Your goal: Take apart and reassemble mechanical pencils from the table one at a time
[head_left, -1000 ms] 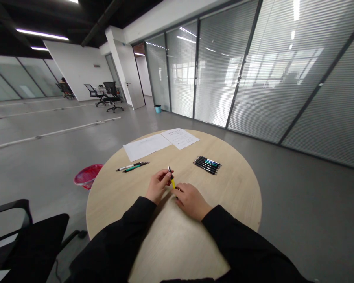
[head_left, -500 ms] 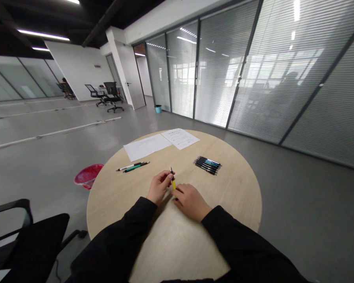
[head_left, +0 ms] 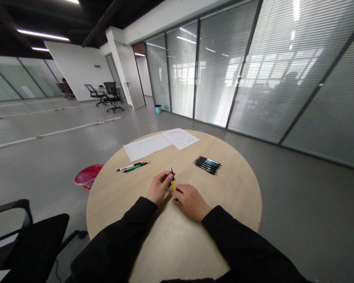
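Note:
A yellow and black pen point(head_left: 174, 183) is held between my two hands over the round wooden table point(head_left: 171, 243), its metal tip pointing up and away from me. My left hand point(head_left: 159, 186) pinches it near the tip with thumb and fingers. The fingers of my right hand point(head_left: 191, 199) are closed round its lower end, which they partly hide. Farther left lie a white and black pen point(head_left: 129, 166) and a green and black pen point(head_left: 136, 167), side by side. To the right, several dark pens point(head_left: 207, 165) lie in a neat row.
Two sheets of paper, one mostly blank point(head_left: 147, 147) and one printed point(head_left: 180, 138), lie at the table's far edge. A red bin point(head_left: 88, 176) stands on the floor to the left. In the lower left corner is a black chair point(head_left: 26, 243).

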A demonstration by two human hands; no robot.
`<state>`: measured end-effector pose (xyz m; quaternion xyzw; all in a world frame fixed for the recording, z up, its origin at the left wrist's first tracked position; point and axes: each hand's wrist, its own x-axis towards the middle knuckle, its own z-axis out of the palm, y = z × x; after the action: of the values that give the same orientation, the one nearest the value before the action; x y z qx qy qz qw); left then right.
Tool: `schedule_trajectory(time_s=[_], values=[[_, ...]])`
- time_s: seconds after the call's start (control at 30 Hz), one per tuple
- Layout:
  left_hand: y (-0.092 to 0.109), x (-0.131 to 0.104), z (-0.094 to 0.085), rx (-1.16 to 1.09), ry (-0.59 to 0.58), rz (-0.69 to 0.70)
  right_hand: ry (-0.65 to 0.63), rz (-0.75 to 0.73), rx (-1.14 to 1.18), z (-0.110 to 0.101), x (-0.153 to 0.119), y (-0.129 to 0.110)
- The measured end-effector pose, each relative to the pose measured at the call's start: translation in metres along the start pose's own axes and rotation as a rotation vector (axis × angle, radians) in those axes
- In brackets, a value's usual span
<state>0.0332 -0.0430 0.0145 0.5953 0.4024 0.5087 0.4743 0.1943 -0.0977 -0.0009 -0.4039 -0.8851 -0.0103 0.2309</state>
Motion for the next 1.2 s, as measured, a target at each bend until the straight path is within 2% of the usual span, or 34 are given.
schedule_trajectory(time_s=[0.63,1.2], values=[[-0.0088,0.0027,-0.0048,0.011,0.000,-0.023,0.009,0.009,0.011,-0.0031,-0.0008,-0.0036],[-0.0016,-0.0004,-0.0034,0.016,-0.055,-0.037,0.003,0.013,0.050,-0.0010,-0.0006,0.0005]])
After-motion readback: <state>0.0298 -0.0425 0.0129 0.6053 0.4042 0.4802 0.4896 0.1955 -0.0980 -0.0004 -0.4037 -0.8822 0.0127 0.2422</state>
